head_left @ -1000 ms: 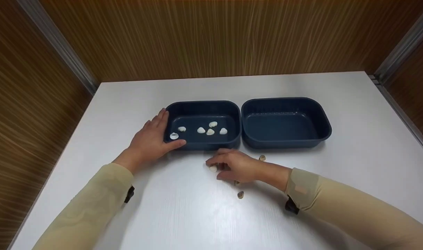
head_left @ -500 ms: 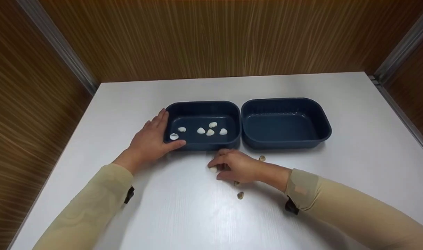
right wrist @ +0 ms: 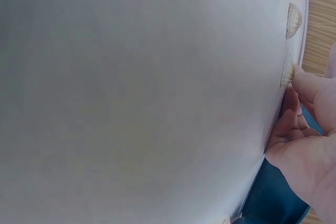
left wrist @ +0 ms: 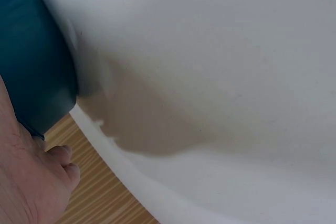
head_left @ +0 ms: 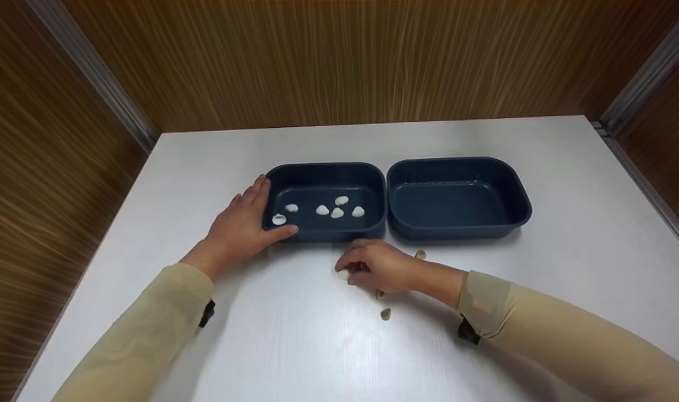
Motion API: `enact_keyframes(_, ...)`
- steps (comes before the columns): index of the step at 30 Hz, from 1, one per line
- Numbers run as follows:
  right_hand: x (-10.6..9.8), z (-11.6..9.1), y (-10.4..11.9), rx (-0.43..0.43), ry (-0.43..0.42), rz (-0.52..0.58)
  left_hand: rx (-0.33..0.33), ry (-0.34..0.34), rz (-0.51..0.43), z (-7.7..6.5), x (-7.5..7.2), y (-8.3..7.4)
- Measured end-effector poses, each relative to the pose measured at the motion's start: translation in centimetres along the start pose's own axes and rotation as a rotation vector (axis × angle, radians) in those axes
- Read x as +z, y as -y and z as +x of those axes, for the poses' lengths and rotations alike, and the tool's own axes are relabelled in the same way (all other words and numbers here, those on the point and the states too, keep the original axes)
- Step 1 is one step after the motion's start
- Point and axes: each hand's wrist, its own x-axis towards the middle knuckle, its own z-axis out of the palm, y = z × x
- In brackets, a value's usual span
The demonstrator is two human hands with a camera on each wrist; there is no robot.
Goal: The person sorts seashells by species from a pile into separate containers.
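Note:
My right hand [head_left: 381, 267] is low over the white table, its thumb and fingertips pinching a white seashell [head_left: 343, 274] just in front of the left dark-blue bin [head_left: 333, 235]. Inside that bin lie several white seashells [head_left: 322, 210], spread over its floor. My left hand [head_left: 241, 223] rests at the bin's near left corner, fingers straight along the side and thumb over the front rim. Two ribbed brownish seashells [right wrist: 294, 20] show beyond the right thumb in the right wrist view. The left wrist view has the left hand [left wrist: 37, 177] against the bin wall [left wrist: 39, 56].
A second dark-blue bin [head_left: 456, 230] stands right beside the first, with nothing in it. Small brown seashells lie near my right hand: one [head_left: 420, 254] behind the wrist, one [head_left: 380, 293] partly hidden under it, one [head_left: 386, 314] nearer me. Wood-grain panels [head_left: 372, 61] border the table.
My right thumb and fingertips have drawn together on the white seashell, which has shifted very slightly right. The left hand and both bins stay where they were.

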Motion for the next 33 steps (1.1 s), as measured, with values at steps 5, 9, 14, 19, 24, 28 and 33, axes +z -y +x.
enact_keyframes(5,0.12,0.03,0.01,-0.002,-0.003,-0.006,-0.008,0.004,0.002,0.02,0.07,0.04)
enact_keyframes(9,0.1,0.1,0.09,0.007,0.005,0.009,-0.009,0.004,-0.002,0.0,0.08,0.05)
enact_keyframes(14,0.06,0.19,0.21,0.005,0.017,0.016,-0.012,0.005,0.003,0.0,0.12,0.08)
enact_keyframes(19,0.05,0.25,0.22,-0.02,0.02,0.024,-0.011,0.009,0.005,0.02,0.18,0.16)
enact_keyframes(24,-0.01,0.36,0.33,-0.024,0.031,0.045,-0.005,0.006,-0.003,0.02,0.1,0.09)
enact_keyframes(28,-0.03,0.5,0.45,-0.012,0.046,0.048,0.001,0.008,0.001,-0.01,0.06,0.09)
enact_keyframes(33,-0.18,0.6,0.49,-0.002,0.061,0.063,0.007,0.016,0.015,0.07,0.07,0.16)
